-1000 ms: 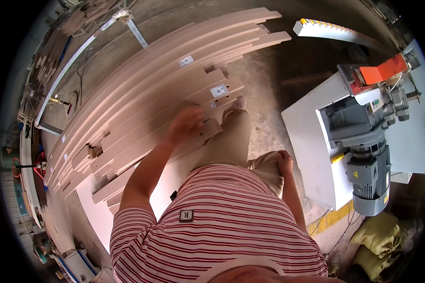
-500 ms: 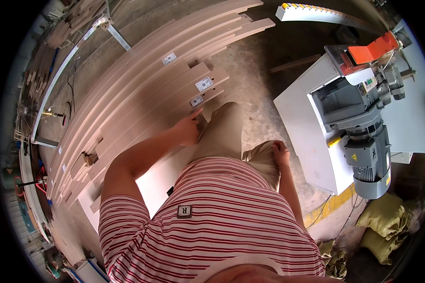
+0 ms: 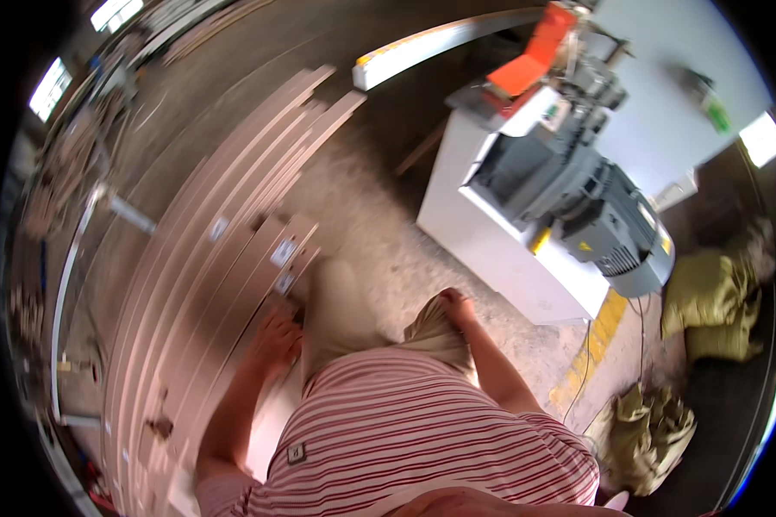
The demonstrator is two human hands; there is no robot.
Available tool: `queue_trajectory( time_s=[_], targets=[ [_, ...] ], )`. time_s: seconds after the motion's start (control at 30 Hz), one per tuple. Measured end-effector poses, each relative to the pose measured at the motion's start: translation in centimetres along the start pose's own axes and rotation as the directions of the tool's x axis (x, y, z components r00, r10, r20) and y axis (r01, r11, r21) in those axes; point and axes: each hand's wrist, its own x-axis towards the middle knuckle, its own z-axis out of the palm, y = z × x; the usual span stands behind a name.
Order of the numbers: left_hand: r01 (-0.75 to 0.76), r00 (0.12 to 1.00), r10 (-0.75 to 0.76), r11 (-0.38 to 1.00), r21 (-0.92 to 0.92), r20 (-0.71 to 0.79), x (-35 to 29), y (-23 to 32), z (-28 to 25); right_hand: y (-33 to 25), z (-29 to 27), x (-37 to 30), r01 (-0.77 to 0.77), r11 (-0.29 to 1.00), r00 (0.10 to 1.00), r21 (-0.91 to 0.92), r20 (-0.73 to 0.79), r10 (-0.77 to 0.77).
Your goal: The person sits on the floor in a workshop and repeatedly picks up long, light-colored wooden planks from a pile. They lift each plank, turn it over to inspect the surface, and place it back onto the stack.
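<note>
Long pinkish-brown boards (image 3: 207,284) lie side by side in a stack to my left, with white labels (image 3: 284,252) near some far ends. Beside the nearest board, close to my knee, is my left hand (image 3: 276,340). It looks open and holds nothing I can see, though motion softens its fingers. My right hand (image 3: 457,308) rests against my beige trouser leg (image 3: 435,332). Its fingers are curled in with nothing visible in them.
To the right stands a white machine cabinet (image 3: 500,250) with a grey motor (image 3: 608,228) and an orange guard (image 3: 535,56). A roller conveyor (image 3: 440,47) extends beyond the boards. Yellow-green sacks (image 3: 711,302) lie at right. A metal frame (image 3: 82,250) stands at far left.
My view has turned right, so the boards appear farther left and more of the sacks shows. My left hand's pointing finger has drawn back from the labelled board ends. My right hand stays by my leg.
</note>
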Motion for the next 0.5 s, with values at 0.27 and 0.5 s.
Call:
queue_trajectory(
  time_s=[0.27, 0.5],
  targets=[
    [0.12, 0.954, -0.206, 0.929, -0.351, -0.218, 3.3, 3.1, 8.2, -1.0, -0.5, 0.3, -0.101, 0.994, 0.993, -0.042, 0.057, 0.103],
    [0.179, 0.969, -0.211, 0.957, -0.227, -0.125, 3.9, 4.2, 7.4, -0.6, -0.5, 0.6, -0.111, 0.984, 0.987, -0.139, 0.099, 0.125]
  ],
)
